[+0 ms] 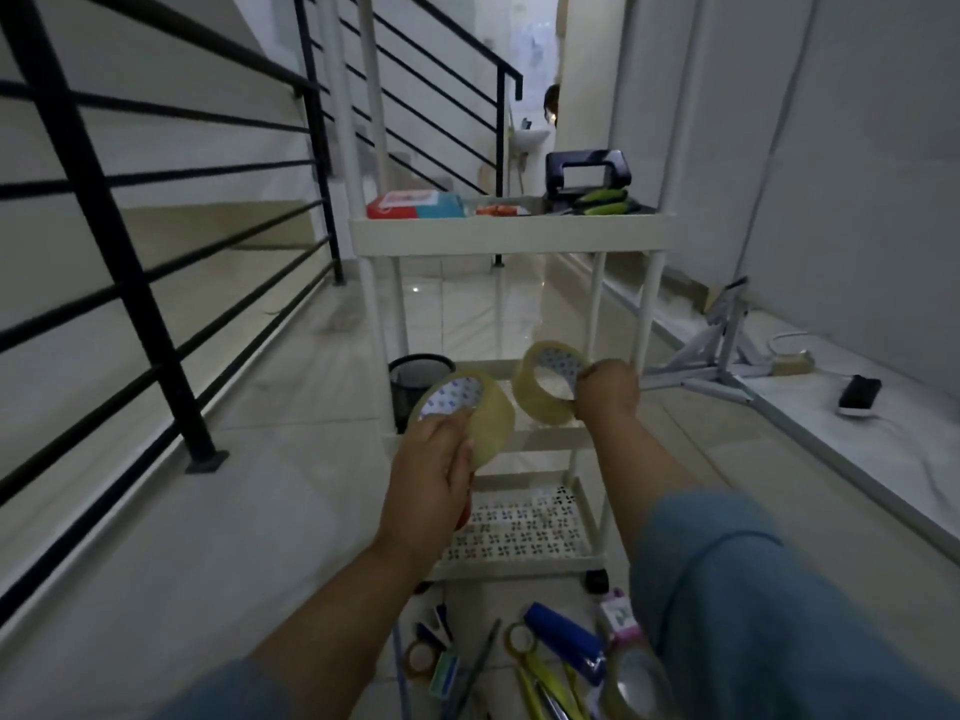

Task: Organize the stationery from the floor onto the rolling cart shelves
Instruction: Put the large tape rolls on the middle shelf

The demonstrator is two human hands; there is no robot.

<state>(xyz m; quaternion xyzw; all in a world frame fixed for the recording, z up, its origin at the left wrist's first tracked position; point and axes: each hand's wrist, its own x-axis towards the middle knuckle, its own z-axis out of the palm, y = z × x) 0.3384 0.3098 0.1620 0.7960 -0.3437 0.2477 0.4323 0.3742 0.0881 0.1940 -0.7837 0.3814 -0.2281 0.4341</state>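
Head view: left tape (493,418) is gripped in the left hand (431,475) and right tape (527,397) is pinched by the right hand (608,389), both raised before the cart (509,236), at its middle shelf. Stapler (566,641) and scissors (535,672) lie on the floor (260,511) below.

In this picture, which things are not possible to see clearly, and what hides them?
Head view:
- Floor pile: cut by the bottom edge, partly behind the right sleeve.
- Middle shelf: behind the left tape roll and right tape roll.
- Top shelf: rim hides its things' lower parts.
- Red thing under left hand: too hidden to name.
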